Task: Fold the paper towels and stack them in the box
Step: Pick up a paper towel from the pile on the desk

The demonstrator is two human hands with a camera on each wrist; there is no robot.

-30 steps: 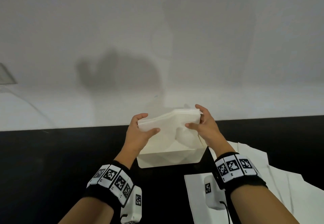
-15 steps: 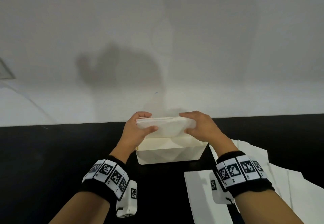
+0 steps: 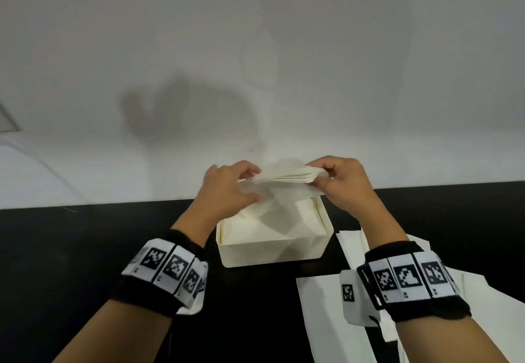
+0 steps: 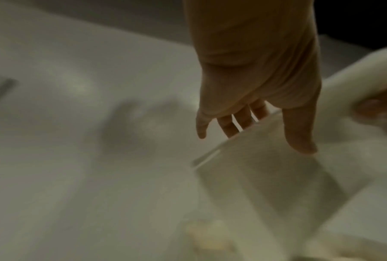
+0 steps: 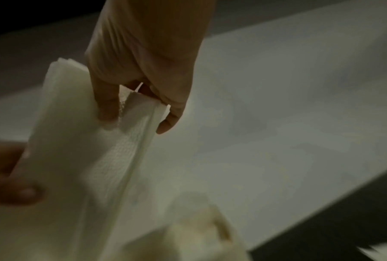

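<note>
A stack of folded white paper towels (image 3: 284, 178) hangs level above the far side of the cream box (image 3: 272, 253). My left hand (image 3: 250, 183) grips its left end with the thumb under and the fingers over. My right hand (image 3: 318, 175) pinches the right end. In the left wrist view the left hand (image 4: 266, 139) has its thumb on a towel (image 4: 266, 173), blurred. The right wrist view shows the right hand (image 5: 136, 121) with thumb and fingers clamped on the stack (image 5: 87, 141). White paper lies inside the box.
The box stands on a black table (image 3: 85, 249) against a white wall. Flat unfolded paper towels (image 3: 321, 323) lie on the table to the right of the box, under my right wrist. The table left of the box is bare black.
The stack was tilted, then lay flat at the box's far rim. Now both hands hold it a little higher above the box, and its sheets spread slightly.
</note>
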